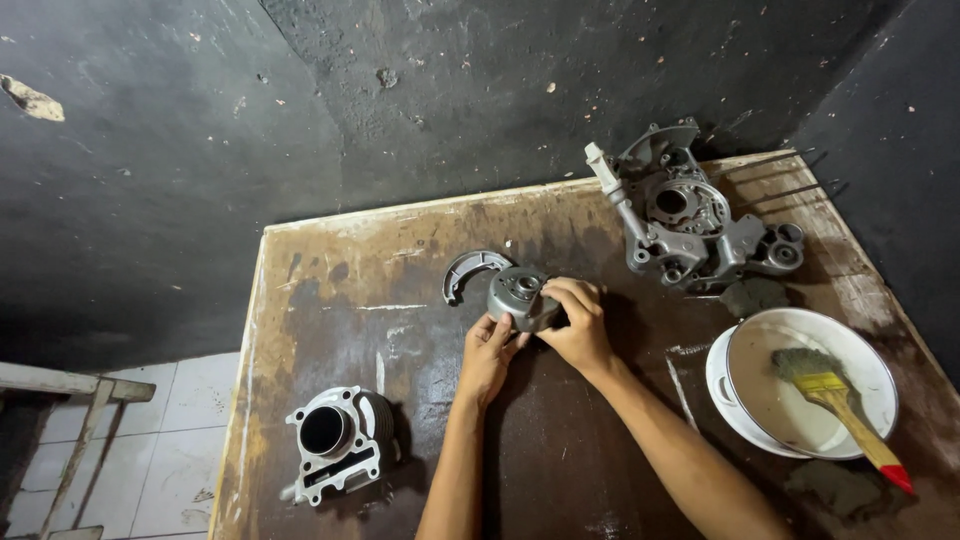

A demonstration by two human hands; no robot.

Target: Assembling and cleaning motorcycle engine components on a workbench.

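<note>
Here your left hand (490,345) has its fingers curled narrow, their tips pressed up against the lower left edge of a small round grey metal part (520,296), while your right hand (578,322) comes over from the other side, fingers bent close and closed on the part's right rim. So the round part sits pinched between the two hands, just above your left fingertips and just left of your right knuckles, held low over the worn brown wooden table (330,300); whether it touches the board you cannot tell from this view. Just beside it, up and to the left, a curved grey brake shoe (470,270) lies flat on the wood, close to the part but apart from your fingers. Farther out, toward the far right corner, a large grey engine casing (690,220) rests on the table. Nearer you on the right stands a white enamel bowl (720,385) with a yellow-handled brush (835,400) lying in it. Well apart, at the near left of the table, sits a finned cylinder block (335,440) with its bore facing up.
</note>
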